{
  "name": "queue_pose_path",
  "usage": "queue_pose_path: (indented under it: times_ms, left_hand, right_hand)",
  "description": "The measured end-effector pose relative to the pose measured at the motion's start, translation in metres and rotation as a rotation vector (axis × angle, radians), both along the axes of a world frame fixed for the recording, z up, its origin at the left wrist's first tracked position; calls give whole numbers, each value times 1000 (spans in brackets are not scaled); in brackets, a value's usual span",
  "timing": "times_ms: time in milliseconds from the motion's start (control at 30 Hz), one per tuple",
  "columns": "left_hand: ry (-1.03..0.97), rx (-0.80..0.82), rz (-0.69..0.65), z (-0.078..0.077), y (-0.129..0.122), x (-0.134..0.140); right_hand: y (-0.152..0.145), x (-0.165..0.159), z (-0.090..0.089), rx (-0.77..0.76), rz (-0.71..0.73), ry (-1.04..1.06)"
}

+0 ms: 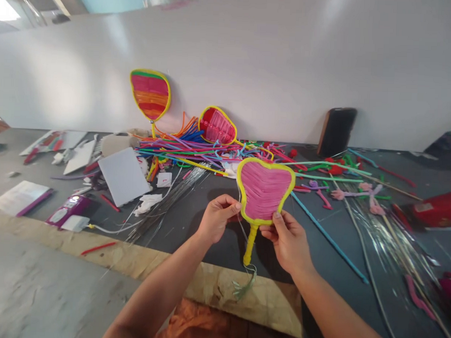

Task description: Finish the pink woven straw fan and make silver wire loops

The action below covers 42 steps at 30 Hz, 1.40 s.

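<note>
A hand fan (266, 189) with a pink ribbed face and a fuzzy yellow rim is held upright over the table, its face toward me. My right hand (290, 240) grips the lower right rim between thumb and fingers. At the left rim, my left hand (221, 219) is closed in a pinch on a thin pale thread (242, 229), which runs down beside the fan. The yellow wrapped handle (250, 245) points downward, and a pale green tassel (245, 284) dangles from its end. My left fingertips partly hide the pinched thread.
Behind lie a striped fan (151, 95), a pink-and-red fan (217, 125) and heaped pipe cleaners (182, 147). A phone (336, 132) leans against the white partition (273, 67). Wire strands, a white card (123, 176), a purple device (67, 211) and a red container (438, 210) lie around.
</note>
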State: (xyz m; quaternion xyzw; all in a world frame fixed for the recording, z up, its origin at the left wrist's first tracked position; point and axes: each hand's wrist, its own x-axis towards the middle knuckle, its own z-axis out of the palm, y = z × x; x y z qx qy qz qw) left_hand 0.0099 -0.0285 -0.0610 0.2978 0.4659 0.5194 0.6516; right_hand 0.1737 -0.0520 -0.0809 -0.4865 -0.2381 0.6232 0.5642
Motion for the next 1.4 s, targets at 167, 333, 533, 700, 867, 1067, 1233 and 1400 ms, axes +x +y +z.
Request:
queue_pose_path:
  times_ms: [167, 333, 533, 700, 867, 1067, 1233, 1400]
  left_hand:
    - [-66, -6, -18, 0, 0, 2]
    - [-115, -16, -69, 0, 1, 1]
    - [-56, 48, -103, -4, 0, 3]
    - [72, 206, -67, -8, -1, 7]
    - [146, 285, -89, -10, -2, 8]
    - [145, 218, -132, -8, -5, 13]
    - [172, 146, -144, -7, -5, 12]
    - [212, 26, -172, -5, -4, 11]
  right_hand:
    - [-2, 0, 0, -8, 13, 20]
    - [-4, -1, 0, -15, 19, 50]
    - [-2, -3, 1, -58, -7, 95]
    - [-1, -2, 2, -104, -6, 139]
    - [-1, -2, 3, -108, -19, 164]
    - [0, -2, 1, -102, -24, 181]
    - [0, -1, 1, -94, -11, 182]
    - [-1, -2, 3, -91, 4, 183]
